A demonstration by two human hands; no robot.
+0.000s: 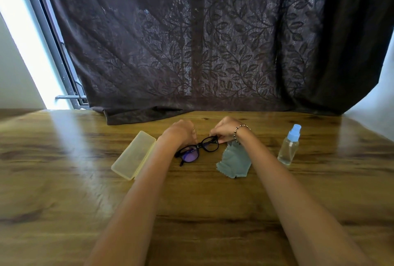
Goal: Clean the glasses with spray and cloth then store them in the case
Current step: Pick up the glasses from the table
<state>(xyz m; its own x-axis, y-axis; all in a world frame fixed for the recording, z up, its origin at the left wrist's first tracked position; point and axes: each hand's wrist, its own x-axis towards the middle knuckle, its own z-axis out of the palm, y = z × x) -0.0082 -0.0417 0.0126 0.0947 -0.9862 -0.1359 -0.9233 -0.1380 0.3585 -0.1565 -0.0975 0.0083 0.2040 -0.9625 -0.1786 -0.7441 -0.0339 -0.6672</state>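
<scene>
Glasses, over the table: our right hand pinches their right rim; our left hand curls above their left end, and we cannot tell its grip. Case lies left of them, cloth just right, bottle farther right, curtain behind.

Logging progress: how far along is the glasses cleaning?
Nothing looks done yet. The left hand and right hand hold the glasses; the spray bottle stands upright, the cloth lies on the table. Spraying, wiping and storing in the closed case remain.
</scene>
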